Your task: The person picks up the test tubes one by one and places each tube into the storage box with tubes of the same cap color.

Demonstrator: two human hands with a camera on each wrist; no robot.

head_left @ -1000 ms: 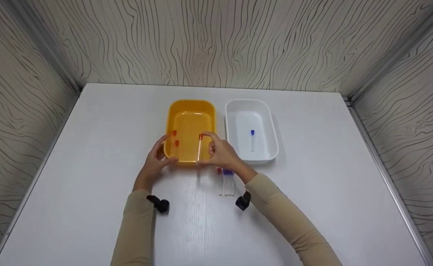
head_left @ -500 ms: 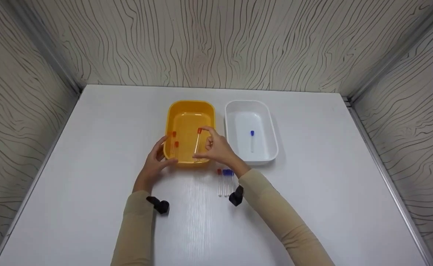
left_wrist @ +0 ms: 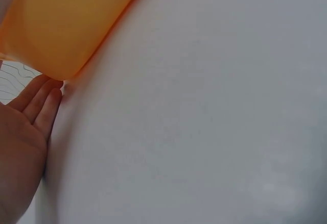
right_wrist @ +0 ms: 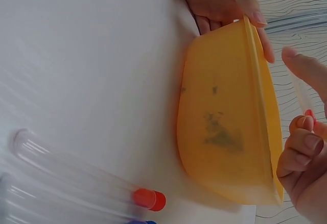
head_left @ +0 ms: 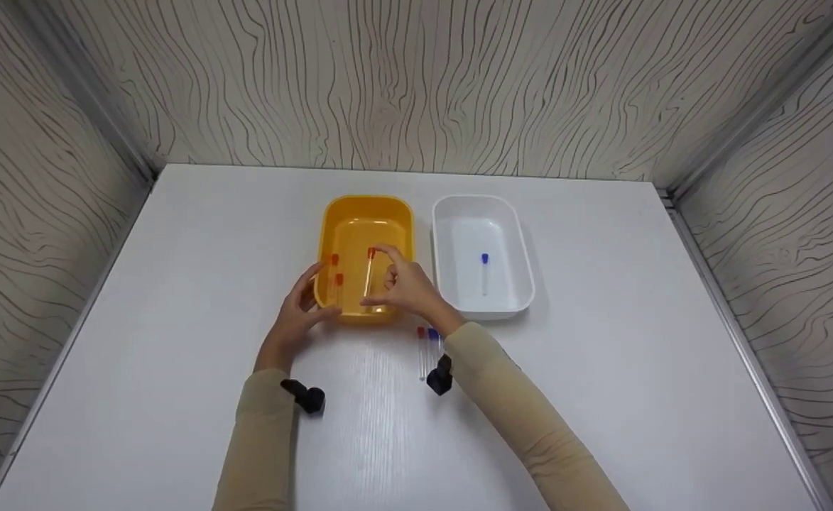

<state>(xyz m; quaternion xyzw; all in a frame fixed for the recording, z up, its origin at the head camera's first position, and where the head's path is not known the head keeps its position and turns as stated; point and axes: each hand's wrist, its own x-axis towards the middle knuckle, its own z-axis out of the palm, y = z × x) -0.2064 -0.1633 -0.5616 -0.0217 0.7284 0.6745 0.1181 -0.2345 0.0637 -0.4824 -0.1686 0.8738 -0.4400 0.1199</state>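
My right hand (head_left: pixel 410 287) pinches a clear test tube with a red cap (head_left: pixel 368 275) end to end, index finger at the cap and thumb at the base. That tube hangs over the yellow tray (head_left: pixel 368 207). My left hand (head_left: pixel 292 318) grips the tray's near left corner, thumb by the front rim and fingers along the outside. In the left wrist view, its fingers (left_wrist: pixel 43 99) touch the tray's outer wall. Two red-capped test tubes (head_left: pixel 339 291) lie inside the yellow tray at the left.
A white tray (head_left: pixel 452 206) stands just right of the yellow one, with a blue-capped test tube (head_left: pixel 485 277) inside. In front lie a red-capped tube (head_left: pixel 422 355) and blue-capped tubes (head_left: pixel 432 335), partly hidden by my right wrist. Patterned walls border the table.
My right hand has carried the red-capped test tube left and slightly away from me, farther over the yellow tray. The left hand has stayed on the tray corner.
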